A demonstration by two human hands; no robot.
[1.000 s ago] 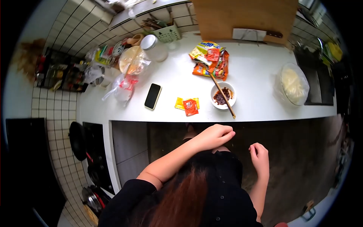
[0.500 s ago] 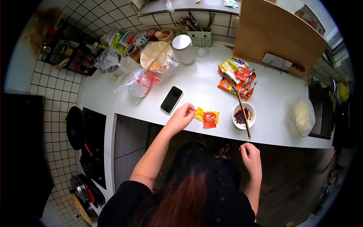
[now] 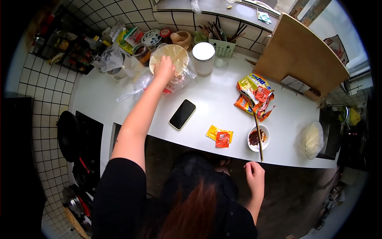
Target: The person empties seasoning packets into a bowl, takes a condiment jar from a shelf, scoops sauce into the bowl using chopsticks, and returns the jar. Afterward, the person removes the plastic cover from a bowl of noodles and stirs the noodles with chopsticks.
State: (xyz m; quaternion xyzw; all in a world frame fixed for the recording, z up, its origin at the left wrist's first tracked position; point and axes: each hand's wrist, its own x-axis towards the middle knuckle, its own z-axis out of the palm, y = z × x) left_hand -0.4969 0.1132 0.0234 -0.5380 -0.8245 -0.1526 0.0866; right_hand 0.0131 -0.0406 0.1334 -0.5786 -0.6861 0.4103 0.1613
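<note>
My left hand (image 3: 164, 69) is over the near-left part of a large pale bowl (image 3: 182, 67) at the back left. Wooden chopsticks (image 3: 181, 53) lie across that bowl, their lower end hidden near this hand; its fingertips show too little to tell their grip. My right hand (image 3: 255, 175) hangs curled closed before the counter's front edge, holding nothing visible. Just beyond it, a small white bowl (image 3: 253, 147) of dark red sauce has dark chopsticks (image 3: 259, 137) across it. A yellow packet (image 3: 213, 131) and a red packet (image 3: 223, 140) lie left of it.
A phone (image 3: 182, 114) lies on the white counter (image 3: 199, 105). A lidded jar (image 3: 203, 59) stands right of the large bowl. Torn snack bags (image 3: 254, 93) lie behind the sauce bowl. A covered bowl (image 3: 313, 140) is at the right; a black stove (image 3: 89, 139) is at the left.
My left hand has moved from beside the packets, up and left, to the large bowl. My right hand stays curled near the front edge. The camera view has shifted.
</note>
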